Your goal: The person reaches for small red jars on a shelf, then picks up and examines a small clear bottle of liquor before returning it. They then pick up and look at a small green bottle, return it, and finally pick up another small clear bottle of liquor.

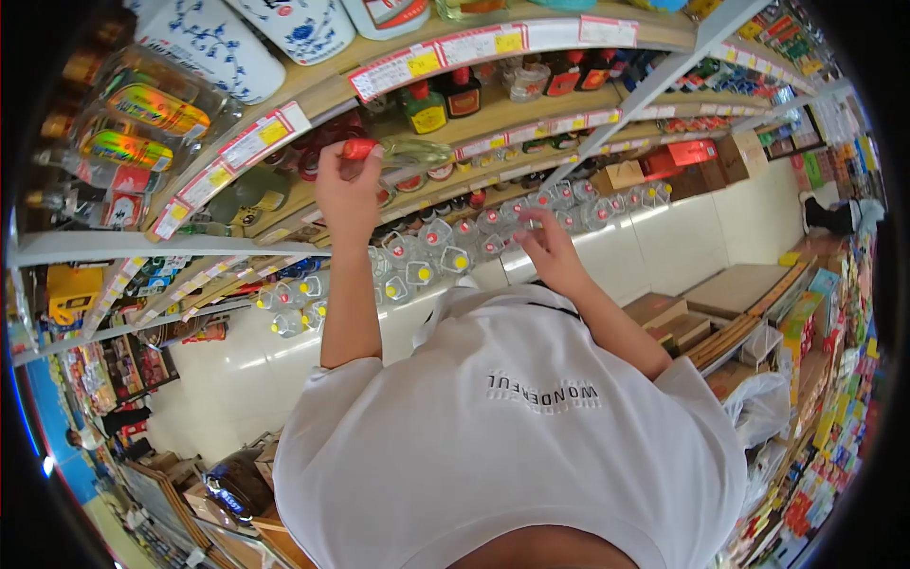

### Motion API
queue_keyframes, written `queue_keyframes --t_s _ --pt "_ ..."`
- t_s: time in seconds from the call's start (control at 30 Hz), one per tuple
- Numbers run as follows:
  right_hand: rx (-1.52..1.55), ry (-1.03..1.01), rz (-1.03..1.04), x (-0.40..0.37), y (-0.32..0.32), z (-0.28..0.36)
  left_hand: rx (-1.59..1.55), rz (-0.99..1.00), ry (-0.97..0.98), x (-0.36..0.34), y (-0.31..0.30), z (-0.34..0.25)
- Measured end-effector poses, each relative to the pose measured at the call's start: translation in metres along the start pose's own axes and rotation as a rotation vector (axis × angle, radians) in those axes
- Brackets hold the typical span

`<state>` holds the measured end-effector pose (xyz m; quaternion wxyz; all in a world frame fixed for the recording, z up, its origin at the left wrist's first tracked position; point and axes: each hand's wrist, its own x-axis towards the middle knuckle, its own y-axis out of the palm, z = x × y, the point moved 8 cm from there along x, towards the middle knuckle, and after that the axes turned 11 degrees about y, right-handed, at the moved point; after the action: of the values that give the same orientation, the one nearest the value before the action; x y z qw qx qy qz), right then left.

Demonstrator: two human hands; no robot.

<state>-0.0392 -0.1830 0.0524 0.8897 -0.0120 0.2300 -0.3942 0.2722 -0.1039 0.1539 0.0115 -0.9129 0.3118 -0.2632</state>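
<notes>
My left hand (349, 180) is at the edge of a wooden shelf, its fingers closed round the red cap of a clear glass bottle (417, 152). The bottle lies tilted on its side in view, its body pointing right along the shelf front. Below the label strip, small bottles with green and dark bodies (424, 109) stand behind it. My right hand (547, 247) hangs in the air in front of the lower shelves, fingers apart, holding nothing. Large clear jugs (422, 270) with yellow and red caps are beneath and between my hands.
Big white and blue bottles (213, 47) fill the upper shelf. A grey metal upright (654, 76) divides the shelving. Cardboard boxes (706, 294) are stacked at the right, near a clear plastic bag (758, 408). Another person's dark-clothed leg (829, 216) shows at the far right.
</notes>
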Motion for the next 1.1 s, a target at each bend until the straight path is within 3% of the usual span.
queue_keyframes --t_s 0.03,0.13,0.4,0.6,0.7,0.8,0.93,1.1 --pt "0.096 -0.025 0.030 0.002 0.003 0.007 -0.223 0.020 -0.145 -0.008 0.005 0.008" --pt "0.331 -0.069 0.106 0.006 0.007 0.027 -0.487 0.052 -0.379 -0.032 0.023 0.011" --pt "0.433 0.012 0.435 -0.013 0.012 0.067 -0.737 0.255 -0.466 -0.071 0.086 -0.015" --pt "0.431 0.042 0.452 -0.024 -0.024 0.059 -0.724 0.170 -0.516 -0.090 0.130 -0.030" --pt "0.531 0.045 0.382 -0.028 -0.046 0.056 -0.927 0.107 -0.560 -0.109 0.166 -0.041" --pt "0.591 0.036 0.403 -0.026 -0.065 0.048 -1.088 0.141 -0.722 -0.141 0.209 -0.067" --pt "0.565 -0.036 0.396 -0.022 -0.094 0.050 -0.989 0.369 -0.613 -0.166 0.244 -0.079" --pt "0.575 -0.042 0.431 -0.014 -0.119 0.032 -0.838 0.287 -0.560 -0.173 0.271 -0.092"
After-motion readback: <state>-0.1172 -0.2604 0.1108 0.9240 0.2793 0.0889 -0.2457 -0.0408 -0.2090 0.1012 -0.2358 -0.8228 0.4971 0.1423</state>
